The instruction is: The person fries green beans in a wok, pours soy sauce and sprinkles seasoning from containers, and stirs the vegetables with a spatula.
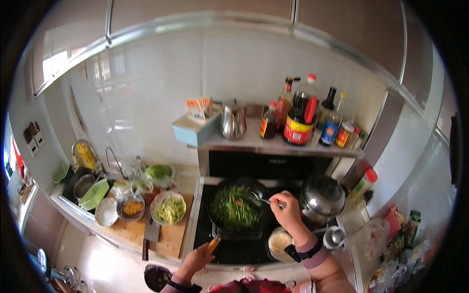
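Note:
A dark wok (262, 188) on the stove holds green leafy vegetables (234, 208) with a few red bits. My left hand (196, 259) grips the wok's wooden handle (212, 244) at the near side. Over the wok's right part, my right hand (285, 208) holds a metal spoon (259, 198), its bowl tilted above the pan's inner wall; whether it touches the wok is unclear. Below my right hand, a round container with pale, cream-coloured contents (280, 241) stands at the stove's front, partly hidden by my forearm.
A lidded steel pot (322, 197) stands right of the wok. Left, a cutting board (172, 241) bears a cleaver (151, 232) and a bowl of chopped greens (168, 207). Sauce bottles (300, 113) and a steel jug (233, 121) line the shelf. A small metal pot (333, 237) is at right.

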`<state>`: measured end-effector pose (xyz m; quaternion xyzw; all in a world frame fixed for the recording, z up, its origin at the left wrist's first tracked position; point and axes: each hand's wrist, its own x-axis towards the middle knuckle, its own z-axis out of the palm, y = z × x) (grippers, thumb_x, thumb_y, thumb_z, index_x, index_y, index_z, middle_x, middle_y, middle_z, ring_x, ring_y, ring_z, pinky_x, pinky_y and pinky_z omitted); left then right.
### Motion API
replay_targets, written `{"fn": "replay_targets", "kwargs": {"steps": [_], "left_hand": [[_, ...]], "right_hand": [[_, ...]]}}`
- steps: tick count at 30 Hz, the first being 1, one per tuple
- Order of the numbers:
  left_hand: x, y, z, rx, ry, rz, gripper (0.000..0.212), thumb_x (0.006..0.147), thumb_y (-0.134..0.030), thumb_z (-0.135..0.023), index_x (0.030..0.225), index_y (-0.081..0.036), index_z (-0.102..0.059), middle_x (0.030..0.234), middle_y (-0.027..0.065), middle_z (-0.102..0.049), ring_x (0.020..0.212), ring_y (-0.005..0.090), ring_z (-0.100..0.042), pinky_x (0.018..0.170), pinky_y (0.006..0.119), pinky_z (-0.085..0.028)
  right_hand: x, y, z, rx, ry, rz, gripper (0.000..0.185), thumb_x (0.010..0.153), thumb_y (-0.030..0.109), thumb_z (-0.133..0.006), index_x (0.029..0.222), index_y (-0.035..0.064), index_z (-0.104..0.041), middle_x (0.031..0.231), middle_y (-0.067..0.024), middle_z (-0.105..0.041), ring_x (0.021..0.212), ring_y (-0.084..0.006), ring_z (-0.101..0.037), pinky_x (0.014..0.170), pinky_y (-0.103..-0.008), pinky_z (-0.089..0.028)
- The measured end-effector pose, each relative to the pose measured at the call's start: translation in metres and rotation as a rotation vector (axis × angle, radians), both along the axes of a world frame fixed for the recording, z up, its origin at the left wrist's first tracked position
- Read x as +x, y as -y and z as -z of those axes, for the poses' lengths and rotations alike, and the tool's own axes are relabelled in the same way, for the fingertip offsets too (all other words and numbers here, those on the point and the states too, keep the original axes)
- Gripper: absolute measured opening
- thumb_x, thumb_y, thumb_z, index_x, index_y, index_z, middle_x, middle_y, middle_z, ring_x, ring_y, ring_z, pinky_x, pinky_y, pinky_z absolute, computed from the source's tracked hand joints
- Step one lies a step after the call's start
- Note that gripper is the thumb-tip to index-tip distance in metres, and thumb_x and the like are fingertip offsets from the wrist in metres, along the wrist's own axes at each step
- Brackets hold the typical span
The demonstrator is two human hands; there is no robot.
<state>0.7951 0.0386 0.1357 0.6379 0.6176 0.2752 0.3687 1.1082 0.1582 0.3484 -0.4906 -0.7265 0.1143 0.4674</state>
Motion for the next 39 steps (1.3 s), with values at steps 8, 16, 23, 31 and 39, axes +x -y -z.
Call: {"fn": "replay_targets", "kwargs": {"steps": [8,16,23,31,39], "left_hand": [[-0.001,-0.037,0.088,0.491,-0.29,0.164,0.056,0.093,-0.038,-0.061,0.145,-0.016,-0.051,0.106,0.0067,-0.07,0.065,0.0235,-0.06,0.061,0.033,-0.051],[0.01,0.001,-0.016,0.112,0.06,0.004,0.045,0.083,-0.029,-0.078,0.122,-0.012,-0.062,0.083,0.0195,-0.068,0.071,0.0342,-0.067,0.061,0.046,-0.051],[0.01,-0.003,-0.012,0.133,0.045,-0.022,0.049,0.085,-0.031,-0.077,0.127,-0.014,-0.062,0.076,0.018,-0.067,0.064,0.0309,-0.067,0.057,0.044,-0.052],[0.006,-0.002,-0.042,-0.215,0.078,0.053,0.061,0.09,-0.036,-0.073,0.141,-0.009,-0.053,0.077,0.0091,-0.068,0.061,0.017,-0.065,0.058,0.033,-0.053],[0.013,-0.003,-0.041,-0.213,0.092,0.051,0.062,0.09,-0.034,-0.074,0.143,-0.009,-0.052,0.077,0.0076,-0.068,0.06,0.0152,-0.063,0.056,0.031,-0.053]], "right_hand": [[-0.007,-0.042,0.082,-0.147,-0.255,-0.23,0.009,0.086,0.005,-0.07,0.091,-0.0011,-0.074,0.09,-0.0103,-0.07,0.077,-0.0176,-0.07,0.068,-0.0294,-0.058],[-0.01,-0.016,0.042,-0.003,-0.061,-0.141,0.009,0.087,0.005,-0.068,0.093,0.0036,-0.075,0.097,-0.0114,-0.069,0.086,-0.0208,-0.07,0.072,-0.0296,-0.056],[-0.025,0.034,0.061,-0.14,0.067,-0.415,0.009,0.089,0.007,-0.068,0.095,0.0034,-0.074,0.106,-0.0127,-0.07,0.091,-0.0242,-0.071,0.076,-0.0309,-0.057],[0.023,0.112,-0.029,-0.084,0.01,-0.342,0.01,0.086,0.004,-0.069,0.094,0.0008,-0.075,0.099,-0.0132,-0.071,0.085,-0.0201,-0.072,0.069,-0.0284,-0.056],[-0.004,0.086,0.031,-0.141,-0.019,-0.219,0.008,0.085,0.004,-0.068,0.091,0.0002,-0.072,0.098,-0.0141,-0.068,0.089,-0.0255,-0.069,0.075,-0.0333,-0.056]]}}
